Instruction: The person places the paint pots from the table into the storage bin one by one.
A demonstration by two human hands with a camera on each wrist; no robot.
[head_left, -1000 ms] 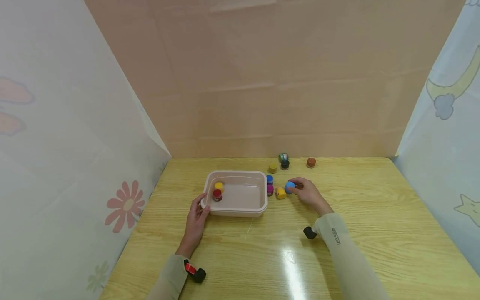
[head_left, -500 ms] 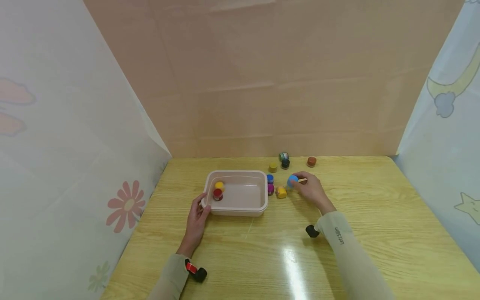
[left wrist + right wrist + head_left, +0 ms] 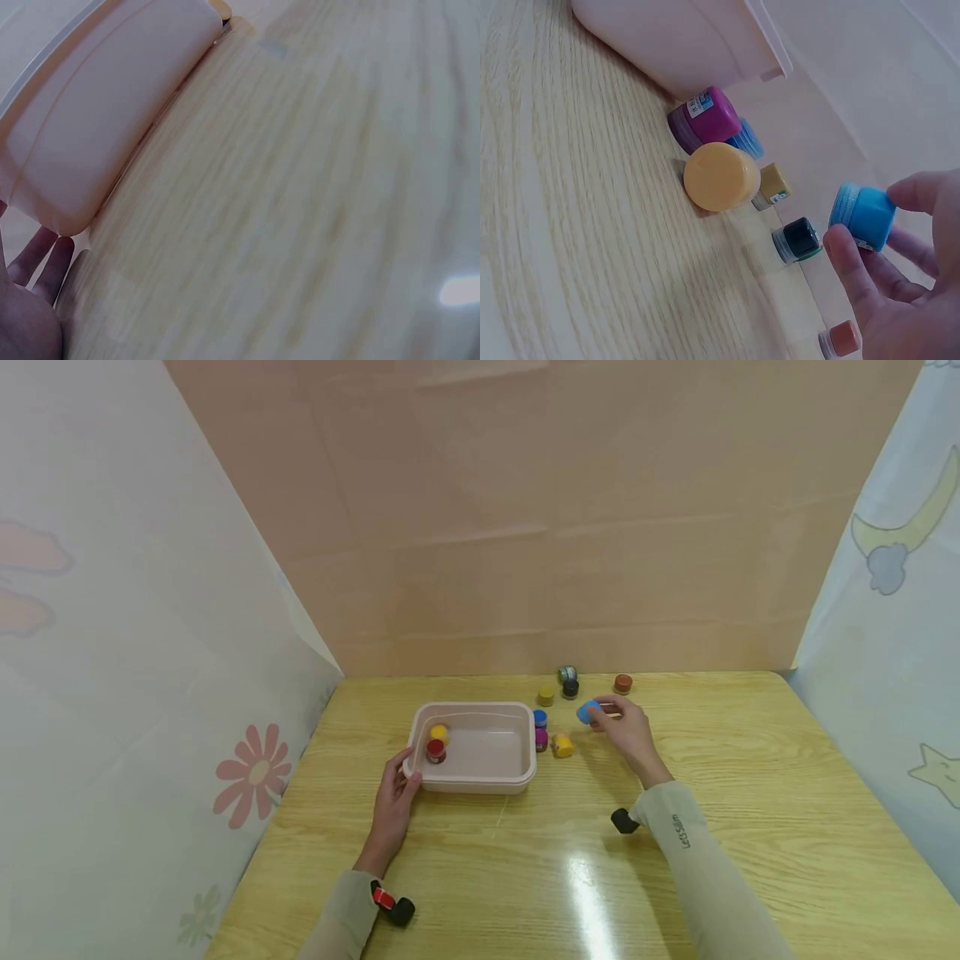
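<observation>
My right hand (image 3: 630,733) pinches a small light-blue paint pot (image 3: 588,712) between thumb and fingers, raised off the table. In the right wrist view the light-blue pot (image 3: 862,215) lies tilted in the fingertips. My left hand (image 3: 393,799) grips the near left corner of a pale pink plastic bin (image 3: 471,779), fingers at its left side and thumb at the front. Inside the bin are a yellow pot (image 3: 438,732) and a dark red pot (image 3: 436,751). An orange-yellow pot (image 3: 562,745) lies on its side between the bin and my right hand.
Beside the bin's right wall stand a purple pot (image 3: 541,741) and a blue pot (image 3: 540,718). Farther back are a mustard pot (image 3: 545,696), a black pot (image 3: 570,689), a green pot (image 3: 567,674) and a reddish-brown pot (image 3: 622,684). Paper sheets border the wooden table (image 3: 510,868).
My right hand has moved up and slightly away from me with the light-blue pot, turning it in the fingers. The left hand and the bin have stayed in place.
</observation>
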